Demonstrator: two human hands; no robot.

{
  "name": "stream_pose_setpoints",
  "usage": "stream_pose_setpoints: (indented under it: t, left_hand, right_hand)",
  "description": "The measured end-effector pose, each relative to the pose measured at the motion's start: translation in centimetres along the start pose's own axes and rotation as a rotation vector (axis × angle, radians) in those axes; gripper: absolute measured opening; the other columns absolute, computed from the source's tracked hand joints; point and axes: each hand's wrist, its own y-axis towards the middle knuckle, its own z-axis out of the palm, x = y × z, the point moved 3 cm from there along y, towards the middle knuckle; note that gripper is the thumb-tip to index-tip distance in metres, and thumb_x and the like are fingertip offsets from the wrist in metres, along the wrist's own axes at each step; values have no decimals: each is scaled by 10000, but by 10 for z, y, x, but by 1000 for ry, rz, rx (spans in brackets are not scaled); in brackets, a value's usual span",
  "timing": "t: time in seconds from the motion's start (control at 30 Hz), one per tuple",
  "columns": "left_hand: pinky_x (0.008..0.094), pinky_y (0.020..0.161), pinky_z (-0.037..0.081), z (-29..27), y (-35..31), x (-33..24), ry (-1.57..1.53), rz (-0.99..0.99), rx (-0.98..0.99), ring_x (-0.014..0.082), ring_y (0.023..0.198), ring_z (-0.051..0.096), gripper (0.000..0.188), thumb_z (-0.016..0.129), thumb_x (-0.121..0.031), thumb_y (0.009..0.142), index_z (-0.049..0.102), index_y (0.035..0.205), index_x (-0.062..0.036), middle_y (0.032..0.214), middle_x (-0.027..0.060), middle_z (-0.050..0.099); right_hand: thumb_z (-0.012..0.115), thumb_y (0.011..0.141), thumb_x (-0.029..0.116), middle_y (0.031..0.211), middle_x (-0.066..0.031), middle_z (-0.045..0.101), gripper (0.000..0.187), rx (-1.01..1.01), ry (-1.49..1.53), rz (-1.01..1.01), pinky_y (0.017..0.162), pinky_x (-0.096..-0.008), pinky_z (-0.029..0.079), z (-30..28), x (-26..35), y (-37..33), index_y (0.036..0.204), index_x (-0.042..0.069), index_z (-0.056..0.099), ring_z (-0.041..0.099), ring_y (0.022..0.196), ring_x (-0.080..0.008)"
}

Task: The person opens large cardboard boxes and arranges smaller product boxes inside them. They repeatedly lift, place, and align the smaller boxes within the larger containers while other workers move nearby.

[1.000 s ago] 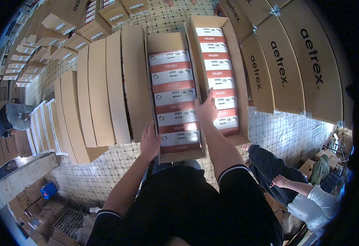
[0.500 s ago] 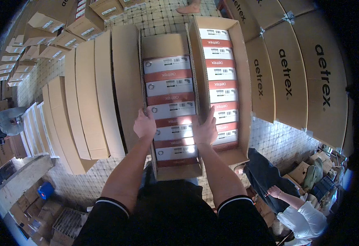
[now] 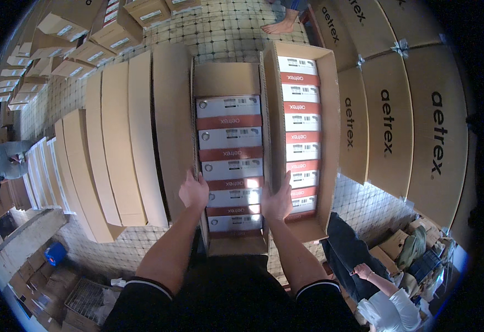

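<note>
A long open cardboard carton point(image 3: 236, 246) lies in front of me, holding a row of white-and-red shoe boxes point(image 3: 231, 167). My left hand point(image 3: 194, 191) is closed over its left wall, fingers wrapped round the upper edge. On the opposite wall is my right hand point(image 3: 277, 201), its thumb hidden or hard to make out and its index finger stretched along the edge. Against that side stands a second open carton point(image 3: 308, 231), also filled with a row of similar boxes. A gap shows at the far end of the first carton.
Tall brown cartons point(image 3: 167, 122) stand in a row on my left. Large taped cartons point(image 3: 388, 122) are stacked at the right. A person in a white top point(image 3: 391, 310) is at lower right, another person point(image 3: 9, 160) at far left. A bare foot point(image 3: 280, 26) shows beyond the cartons.
Both open cartons and my hands sit lower in the picture, and the gripped carton appears nearer to me. My hands keep their hold. The bare foot has shifted right, with more leg showing.
</note>
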Motion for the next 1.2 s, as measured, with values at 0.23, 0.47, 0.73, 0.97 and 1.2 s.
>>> stream_pose_setpoints:
  t: [0.23, 0.47, 0.73, 0.97, 1.2]
  left_hand:
    - [495, 641, 507, 4, 3, 4, 37, 8, 15, 388, 692, 645, 352, 478, -274, 898, 506, 1211, -115, 730, 192, 653]
    - [492, 603, 514, 6, 5, 11, -76, 73, -42, 383, 629, 639, 371, 492, -232, 883, 491, 1246, -154, 682, 173, 647]
    - [479, 622, 525, 6, 7, 16, -44, 85, 37, 364, 680, 654, 425, 521, -215, 861, 472, 1276, -135, 770, 190, 654]
    - [467, 665, 527, 2, 7, 16, -81, 64, 43, 366, 696, 655, 439, 526, -219, 859, 468, 1287, -139, 736, 183, 656]
    - [490, 668, 519, 2, 8, 19, -89, 48, 18, 382, 708, 652, 339, 507, -236, 874, 532, 1191, -119, 749, 202, 656]
  right_hand:
    - [589, 861, 401, 1151, -250, 508, 780, 27, -112, -58, 902, -437, 446, -15, 23, 2, 1412, -17, 228, 535, 1045, -377]
    - [526, 931, 334, 1182, -209, 495, 590, 500, 1113, 11, 863, -358, 483, 50, 135, 109, 1361, 2, 298, 553, 1013, -276]
    - [532, 892, 506, 802, -99, 552, 488, 735, 1277, 845, 633, -293, 539, 139, 159, 240, 1008, 32, 504, 581, 697, -190]
    - [562, 861, 478, 745, 33, 573, 361, 326, 1306, 769, 489, -183, 441, 152, 157, 248, 894, 119, 575, 449, 502, -91]
    - [479, 931, 415, 592, -40, 538, 436, 63, 1086, -398, 504, -326, 401, -15, 264, 297, 829, 1, 572, 486, 511, -141]
